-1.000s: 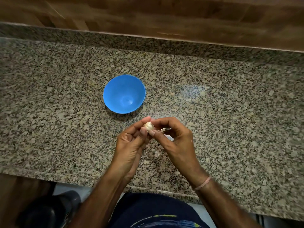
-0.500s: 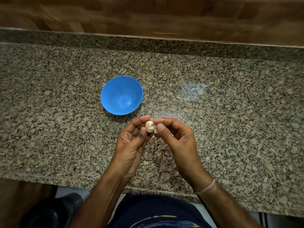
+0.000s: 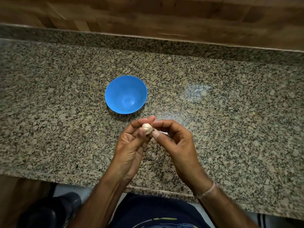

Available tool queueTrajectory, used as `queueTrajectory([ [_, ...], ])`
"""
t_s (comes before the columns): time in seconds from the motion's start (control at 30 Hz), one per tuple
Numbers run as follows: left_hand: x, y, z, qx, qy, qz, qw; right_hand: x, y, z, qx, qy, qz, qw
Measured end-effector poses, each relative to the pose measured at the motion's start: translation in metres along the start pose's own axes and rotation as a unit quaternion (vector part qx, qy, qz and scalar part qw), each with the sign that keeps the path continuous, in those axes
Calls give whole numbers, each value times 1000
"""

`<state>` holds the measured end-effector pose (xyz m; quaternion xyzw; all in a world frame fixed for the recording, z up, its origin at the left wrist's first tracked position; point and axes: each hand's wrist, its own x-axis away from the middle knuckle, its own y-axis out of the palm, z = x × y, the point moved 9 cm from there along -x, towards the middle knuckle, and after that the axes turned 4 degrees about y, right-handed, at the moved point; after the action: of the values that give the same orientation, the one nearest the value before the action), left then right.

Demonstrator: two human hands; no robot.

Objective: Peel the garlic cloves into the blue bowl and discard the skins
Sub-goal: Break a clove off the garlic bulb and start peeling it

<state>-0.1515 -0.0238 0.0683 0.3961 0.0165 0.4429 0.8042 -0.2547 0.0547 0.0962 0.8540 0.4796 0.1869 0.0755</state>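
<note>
A small pale garlic bulb (image 3: 147,127) is held just above the granite counter, near its front half. My left hand (image 3: 131,145) pinches it between thumb and fingertips. My right hand (image 3: 174,142) meets it from the right, its thumb and forefinger pinching the bulb's lower side where a bit of skin sticks out. The blue bowl (image 3: 113,99) stands just beyond and to the left of my hands, and nothing shows inside it.
The speckled granite counter (image 3: 230,120) runs left to right, with a low granite upstand and a wooden wall (image 3: 164,17) behind. Its front edge lies close to my body. A dark round object (image 3: 49,209) sits on the floor at lower left.
The thin strip of skin that stuck out to the right a second ago is gone from view. My right thumb has shifted down onto the bulb's underside. Both hands stay in place.
</note>
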Motion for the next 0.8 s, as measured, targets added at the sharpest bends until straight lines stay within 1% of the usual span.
queueTrajectory([
  [0.17,3,-7,-2,0,-10,32,999,-4,-2,1,39,-14,15,999],
  [0.33,6,-8,-1,-1,-10,47,999,-1,-2,0,84,-46,22,995],
  [0.5,12,-6,3,-50,5,41,998,8,-1,-14,201,-126,30,971],
  [0.6,17,-7,7,-85,20,50,995,12,0,-18,245,-150,36,957],
  [0.8,25,-5,13,-110,39,66,991,20,7,-26,310,-202,43,928],
])
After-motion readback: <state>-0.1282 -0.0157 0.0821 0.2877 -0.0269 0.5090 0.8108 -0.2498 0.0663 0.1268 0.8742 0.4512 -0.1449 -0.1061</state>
